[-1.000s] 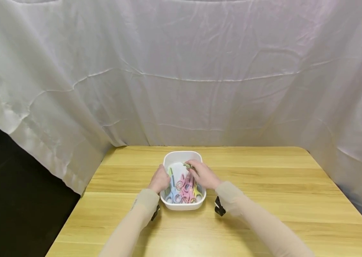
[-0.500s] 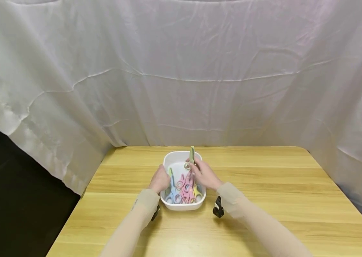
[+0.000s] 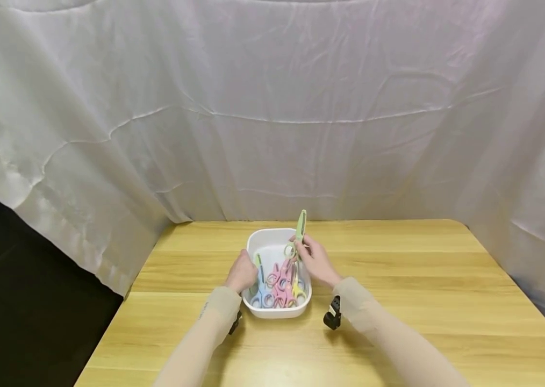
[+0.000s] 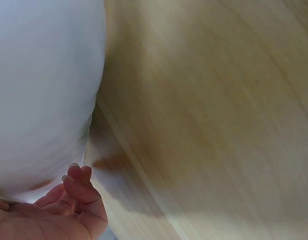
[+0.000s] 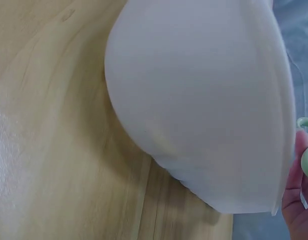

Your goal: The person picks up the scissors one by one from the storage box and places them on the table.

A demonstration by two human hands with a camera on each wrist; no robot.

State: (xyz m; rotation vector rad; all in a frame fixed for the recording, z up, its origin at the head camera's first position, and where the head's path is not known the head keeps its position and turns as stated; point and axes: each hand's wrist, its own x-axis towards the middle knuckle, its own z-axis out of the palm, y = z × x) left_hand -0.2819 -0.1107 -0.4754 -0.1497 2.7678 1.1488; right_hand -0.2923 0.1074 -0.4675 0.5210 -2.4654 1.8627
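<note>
A white plastic bin [image 3: 276,313] stands on the table, holding blue scissors [image 3: 261,287], several pink scissors [image 3: 280,295] and yellow scissors [image 3: 298,291]. My left hand [image 3: 242,272] grips the bin's left rim; in the left wrist view its curled fingers [image 4: 86,192] lie by the outer wall. Above the right rim, my right hand [image 3: 318,262] pinches light green scissors [image 3: 301,224], their blade end up and finger loops below. Only part of the right hand [image 5: 296,197] and the green handle loops [image 5: 305,162] show in the right wrist view, past the bin's rim.
The wood-grain table [image 3: 422,290] extends to both sides of the bin. A pale curtain [image 3: 301,161] hangs behind it and at the sides. A dark area [image 3: 21,301] lies past the left edge. A black wrist camera [image 3: 332,313] is on the right wrist.
The green scissors have swung upright in my right hand and risen, shifting slightly right toward the bin's right rim. My left hand stays on the left rim.
</note>
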